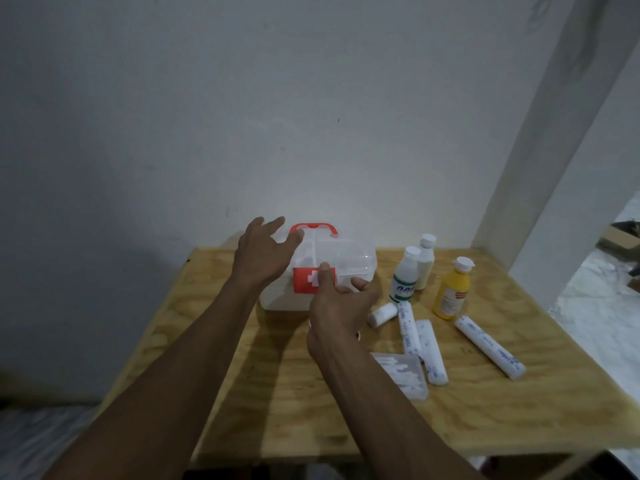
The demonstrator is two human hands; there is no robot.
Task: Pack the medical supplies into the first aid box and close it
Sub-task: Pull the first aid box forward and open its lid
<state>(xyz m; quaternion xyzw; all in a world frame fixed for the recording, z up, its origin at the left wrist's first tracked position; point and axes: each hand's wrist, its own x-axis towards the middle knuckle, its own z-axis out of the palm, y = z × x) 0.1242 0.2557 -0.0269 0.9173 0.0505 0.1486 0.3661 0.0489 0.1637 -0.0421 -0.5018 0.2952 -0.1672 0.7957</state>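
A white translucent first aid box [349, 261] with a red handle and a red clasp bearing a white cross stands at the back of the wooden table [284, 403], lid down. My left hand [263, 254] hovers open at the box's left top side, fingers spread. My right hand [341, 303] is in front of the box, thumb touching the red clasp [304, 282], fingers loosely curled and empty. To the right lie several wrapped bandage rolls [429, 351] and a small gauze roll [381, 315]. Beside them stand a yellow bottle [452, 292] and two white bottles [405, 275].
A clear plastic case of white items [405, 372] lies by my right forearm. A long wrapped roll [488, 348] lies further right. A white wall rises just behind the table; a pillar and a floor opening are at the right.
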